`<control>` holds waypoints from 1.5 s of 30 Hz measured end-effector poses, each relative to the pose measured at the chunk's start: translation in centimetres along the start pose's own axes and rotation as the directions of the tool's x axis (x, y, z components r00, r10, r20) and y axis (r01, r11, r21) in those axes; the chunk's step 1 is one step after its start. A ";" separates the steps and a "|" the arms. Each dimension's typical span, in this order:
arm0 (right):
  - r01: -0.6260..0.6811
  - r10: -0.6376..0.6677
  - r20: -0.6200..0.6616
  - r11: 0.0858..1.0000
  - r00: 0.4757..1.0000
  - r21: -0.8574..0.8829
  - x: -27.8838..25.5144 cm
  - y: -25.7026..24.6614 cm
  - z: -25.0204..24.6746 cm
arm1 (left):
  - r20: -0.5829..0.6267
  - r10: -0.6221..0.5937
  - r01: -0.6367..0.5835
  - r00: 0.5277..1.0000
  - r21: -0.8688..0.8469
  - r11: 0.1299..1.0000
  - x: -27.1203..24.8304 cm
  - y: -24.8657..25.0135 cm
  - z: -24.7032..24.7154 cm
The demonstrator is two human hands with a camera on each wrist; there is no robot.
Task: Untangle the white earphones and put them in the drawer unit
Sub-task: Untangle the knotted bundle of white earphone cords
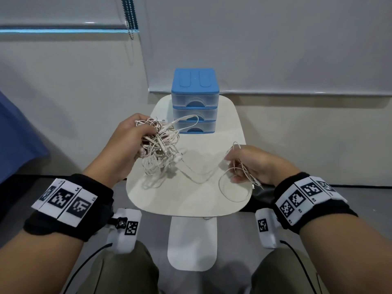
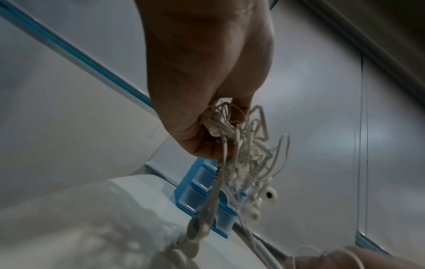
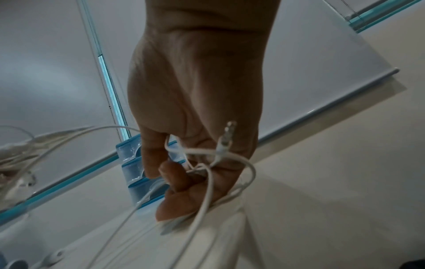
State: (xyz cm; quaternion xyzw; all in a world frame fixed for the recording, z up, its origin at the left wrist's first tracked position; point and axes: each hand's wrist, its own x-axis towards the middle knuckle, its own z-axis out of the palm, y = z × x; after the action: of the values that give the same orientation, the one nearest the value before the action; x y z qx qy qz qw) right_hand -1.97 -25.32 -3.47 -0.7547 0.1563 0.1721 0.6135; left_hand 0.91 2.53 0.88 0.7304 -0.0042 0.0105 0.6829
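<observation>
1. The left hand [image 1: 125, 143] grips the knotted bulk of the white earphones [image 1: 161, 149], lifted just in front of the drawer unit [image 1: 195, 100].
2. The right hand [image 1: 252, 164] pinches the freed plug end [image 3: 226, 138], farther from the drawer unit.
3. The slack cable runs sideways between the hands, so pulling apart likely tightens the knot.

I see the drawer unit [image 1: 194, 98] at the table's [image 1: 229, 132] far edge, all three drawers closed. The tangle of earphones [image 1: 161, 145] in my left hand [image 1: 125, 143] hangs just before the lower drawer fronts, partly blocking them. Bare tabletop lies open on the right, beyond my right hand [image 1: 252, 164]
</observation>
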 end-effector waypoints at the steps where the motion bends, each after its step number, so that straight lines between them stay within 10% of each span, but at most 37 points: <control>1: 0.020 -0.021 -0.007 0.998 1.000 -0.051 -0.1 0.0 0.1 | 0.016 -0.007 0.008 1.000 -0.041 0.999 -0.2 0.0 0.1; 10: 0.200 -0.173 0.105 0.737 0.979 -0.646 -2.2 -2.7 1.7 | 0.276 -0.036 0.137 0.961 -0.357 0.924 -1.5 -0.4 -0.3; 19: 0.442 -0.418 0.225 0.550 0.880 -0.708 -4.8 -3.1 6.9 | 0.377 0.018 0.156 0.926 -0.427 0.891 -2.4 0.7 -1.0; 25: 0.580 -0.530 0.236 0.727 0.815 -0.368 -3.8 -2.5 5.8 | 0.425 0.082 0.120 0.901 -0.429 0.895 -3.0 1.2 -1.5; 31: 0.654 -0.570 0.325 0.699 0.754 -0.290 -3.3 -1.6 7.0 | 0.449 0.077 0.142 0.890 -0.435 0.889 -2.7 1.0 -1.0; 39: 0.570 -0.550 0.150 0.796 0.822 -0.206 -4.6 -3.1 4.4 | 0.411 0.045 0.097 0.910 -0.318 0.943 -2.7 0.0 -0.6; 45: 0.603 -0.577 0.180 0.739 0.797 -0.301 -5.9 -4.9 1.7 | 0.476 0.228 -0.249 0.850 -0.020 0.968 -2.9 -0.2 -0.4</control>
State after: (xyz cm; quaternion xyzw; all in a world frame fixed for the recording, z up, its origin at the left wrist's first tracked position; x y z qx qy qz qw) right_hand -5.18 -22.51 3.15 -0.8531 -0.1462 0.0214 0.5003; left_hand -2.02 2.88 0.68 0.7187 -0.2615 -0.0838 0.6388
